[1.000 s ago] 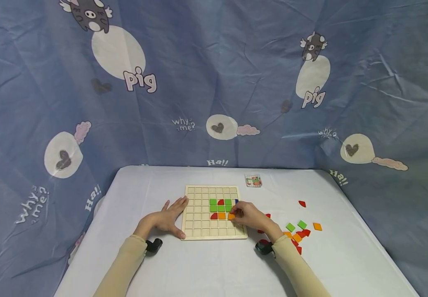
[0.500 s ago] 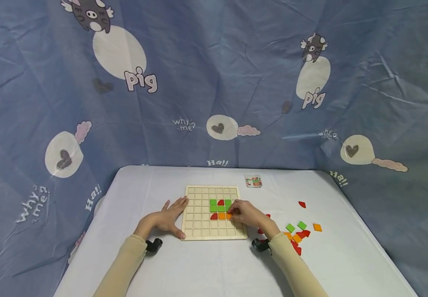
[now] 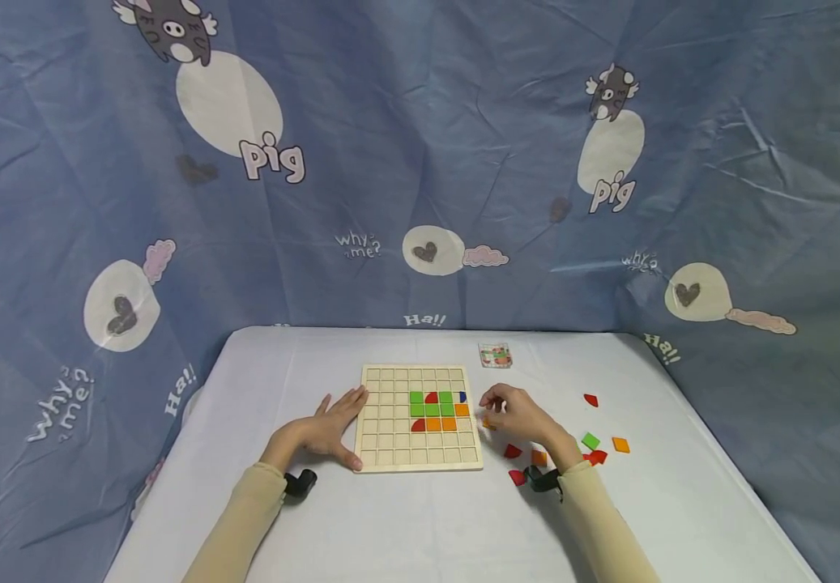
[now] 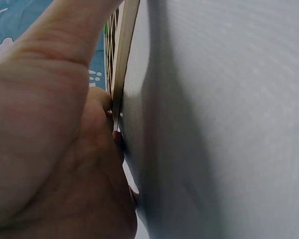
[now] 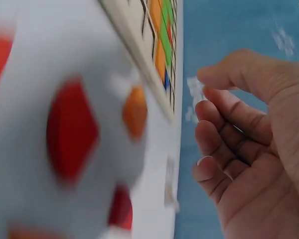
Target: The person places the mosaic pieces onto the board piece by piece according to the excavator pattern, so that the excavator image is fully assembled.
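A pale wooden grid board (image 3: 383,445) lies on the white table, with green, orange, red and blue pieces in its right half. My left hand (image 3: 325,429), fingers spread, rests along the board's left edge; in the left wrist view its palm (image 4: 45,144) stands beside the board's rim (image 4: 124,45). To the right of the board hovers my right hand (image 3: 522,414) with loosely bent fingers and nothing between them. Below it, an orange tile (image 3: 488,424) shows partly. In the right wrist view, an orange tile (image 5: 135,112) and a red piece (image 5: 71,132) lie blurred on the table.
A small picture card (image 3: 496,355) lies behind the board. Loose pieces are scattered on the right: a green tile (image 3: 590,440), an orange tile (image 3: 620,444), a red quarter piece (image 3: 591,400) and several others near the right wrist. A patterned blue cloth (image 3: 361,162) hangs behind.
My right hand has let go of the orange tile in the board's third row of pieces and moved right, off the board. My left hand has stayed in place.
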Demonstrator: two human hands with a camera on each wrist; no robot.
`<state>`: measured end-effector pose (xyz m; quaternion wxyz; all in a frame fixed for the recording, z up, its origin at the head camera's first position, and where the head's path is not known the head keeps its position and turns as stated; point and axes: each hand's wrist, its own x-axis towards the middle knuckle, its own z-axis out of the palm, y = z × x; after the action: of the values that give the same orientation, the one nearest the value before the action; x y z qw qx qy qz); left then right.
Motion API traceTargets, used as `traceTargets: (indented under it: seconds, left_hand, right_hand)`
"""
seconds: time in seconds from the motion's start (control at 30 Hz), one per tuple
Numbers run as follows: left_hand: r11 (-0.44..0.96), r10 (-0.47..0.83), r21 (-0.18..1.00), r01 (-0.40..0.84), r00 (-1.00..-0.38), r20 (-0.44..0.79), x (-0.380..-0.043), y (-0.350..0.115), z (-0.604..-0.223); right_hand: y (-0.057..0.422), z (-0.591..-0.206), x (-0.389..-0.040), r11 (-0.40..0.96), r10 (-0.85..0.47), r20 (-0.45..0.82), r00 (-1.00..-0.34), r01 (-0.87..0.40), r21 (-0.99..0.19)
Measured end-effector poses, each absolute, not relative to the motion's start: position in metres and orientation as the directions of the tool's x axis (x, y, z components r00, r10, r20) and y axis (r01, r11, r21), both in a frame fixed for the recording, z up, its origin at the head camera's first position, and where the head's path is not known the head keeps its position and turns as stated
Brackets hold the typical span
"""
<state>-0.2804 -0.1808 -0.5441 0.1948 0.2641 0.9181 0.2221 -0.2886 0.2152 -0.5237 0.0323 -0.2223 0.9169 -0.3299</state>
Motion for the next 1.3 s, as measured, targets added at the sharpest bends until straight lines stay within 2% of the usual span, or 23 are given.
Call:
traceTargets:
  seconds: [0.27,0.47,0.6,0.93,1.3]
  left_hand:
    - [0.774,0.557,0.499,0.391,-0.795,-0.24,-0.279,-0.183,-0.545]
    - [0.769,0.56,0.509,0.387,-0.792,-0.243,-0.277,-0.182,-0.541]
    - [0.765,0.563,0.514,0.388,-0.791,-0.24,-0.276,-0.182,-0.54]
    - [0.758,0.572,0.516,0.399,-0.787,-0.231,-0.279,-0.182,-0.544]
    - [0.754,0.572,0.529,0.39,-0.786,-0.236,-0.279,-0.182,-0.544]
  right_hand:
    - [0.263,-0.522,-0.289,0.759,-0.305,0.009,-0.952,-0.249,-0.601]
    - [0.279,-0.532,-0.287,0.794,-0.24,-0.117,-0.964,-0.126,-0.595]
    - [0.284,-0.537,-0.287,0.788,-0.252,-0.136,-0.958,-0.121,-0.603]
    - [0.284,-0.534,-0.287,0.81,-0.32,-0.127,-0.939,-0.201,-0.551]
    - [0.283,-0.539,-0.292,0.837,-0.213,-0.123,-0.969,-0.117,-0.535]
